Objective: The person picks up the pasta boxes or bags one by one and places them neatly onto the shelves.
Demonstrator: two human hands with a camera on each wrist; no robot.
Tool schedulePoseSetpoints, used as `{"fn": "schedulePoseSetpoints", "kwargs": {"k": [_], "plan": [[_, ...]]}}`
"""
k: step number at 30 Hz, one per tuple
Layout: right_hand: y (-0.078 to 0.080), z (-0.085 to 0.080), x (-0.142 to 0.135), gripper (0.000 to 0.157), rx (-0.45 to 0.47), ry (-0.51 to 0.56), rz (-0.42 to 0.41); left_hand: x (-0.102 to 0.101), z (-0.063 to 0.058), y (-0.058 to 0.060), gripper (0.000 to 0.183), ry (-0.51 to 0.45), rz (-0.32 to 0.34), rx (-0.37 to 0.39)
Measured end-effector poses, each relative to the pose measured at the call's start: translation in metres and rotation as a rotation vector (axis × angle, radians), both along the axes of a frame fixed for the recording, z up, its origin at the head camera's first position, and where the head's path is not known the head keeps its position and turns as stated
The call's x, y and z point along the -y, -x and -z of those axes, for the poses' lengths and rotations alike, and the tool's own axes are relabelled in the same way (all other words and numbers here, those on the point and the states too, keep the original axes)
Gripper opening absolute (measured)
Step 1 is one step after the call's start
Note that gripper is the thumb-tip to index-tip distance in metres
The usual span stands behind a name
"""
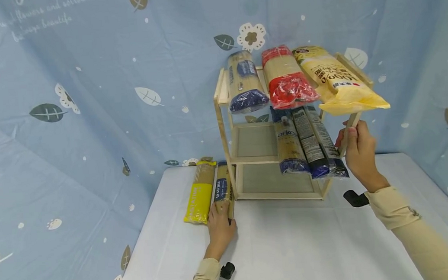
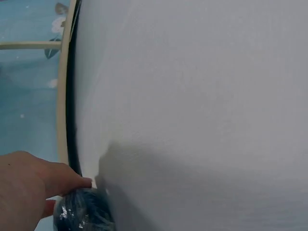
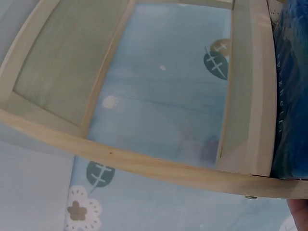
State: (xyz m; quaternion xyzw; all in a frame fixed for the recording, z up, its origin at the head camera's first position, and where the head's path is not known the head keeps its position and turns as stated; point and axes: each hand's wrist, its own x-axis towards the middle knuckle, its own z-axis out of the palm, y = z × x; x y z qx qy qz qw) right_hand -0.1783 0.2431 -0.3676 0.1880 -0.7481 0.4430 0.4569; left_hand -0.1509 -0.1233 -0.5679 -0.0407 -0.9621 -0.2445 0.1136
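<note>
My left hand (image 1: 219, 228) grips the near end of a spaghetti pack (image 1: 222, 187) with a dark blue label, lying on the table along the left side of a wooden shelf rack (image 1: 254, 160). In the left wrist view, thumb and finger of that hand (image 2: 36, 185) pinch the pack's shiny dark end (image 2: 83, 211). A yellow pasta pack (image 1: 198, 199) lies just left of it. On the rack's other side, my right hand (image 1: 361, 154) holds the front right upright, thumb toward me. Only a bit of it (image 3: 301, 211) shows in the right wrist view, under the wooden upright (image 3: 159, 167).
The top tier carries a blue-ended pasta pack (image 1: 246, 80), a red pack (image 1: 287, 77) and a yellow bag (image 1: 336, 78), their ends jutting forward. Several dark blue packs (image 1: 291, 146) overhang the middle tier at right. A patterned blue curtain (image 1: 91, 136) stands behind the white table (image 1: 290, 248).
</note>
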Motion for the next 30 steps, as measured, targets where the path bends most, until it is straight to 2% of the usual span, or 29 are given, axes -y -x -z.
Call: {"fn": "schedulePoseSetpoints", "kwargs": {"k": [6, 11, 14, 17, 20, 24, 30], "plan": [[0.015, 0.017, -0.011, 0.031, 0.013, 0.030, 0.009, -0.004, -0.006, 0.005, 0.064, 0.002, -0.064, 0.035], [0.018, 0.018, -0.012, 0.035, -0.008, 0.042, 0.033, -0.003, -0.014, 0.017, 0.064, 0.033, -0.068, 0.002], [0.017, 0.018, -0.011, 0.031, -0.004, 0.050, 0.050, 0.002, -0.017, 0.021, 0.063, -0.014, -0.054, -0.018], [0.018, 0.020, -0.010, 0.027, 0.006, 0.062, 0.048, 0.009, -0.017, 0.022, 0.060, -0.116, -0.039, -0.006], [0.018, 0.021, -0.009, 0.026, 0.011, 0.078, 0.035, 0.013, -0.016, 0.019, 0.059, -0.185, -0.031, 0.021], [0.018, 0.024, -0.011, 0.026, 0.013, 0.090, 0.030, 0.015, -0.013, 0.010, 0.056, -0.255, -0.025, 0.009], [0.017, 0.023, -0.012, 0.027, 0.016, 0.077, 0.039, 0.020, -0.013, -0.007, 0.055, -0.343, -0.062, 0.000]]}}
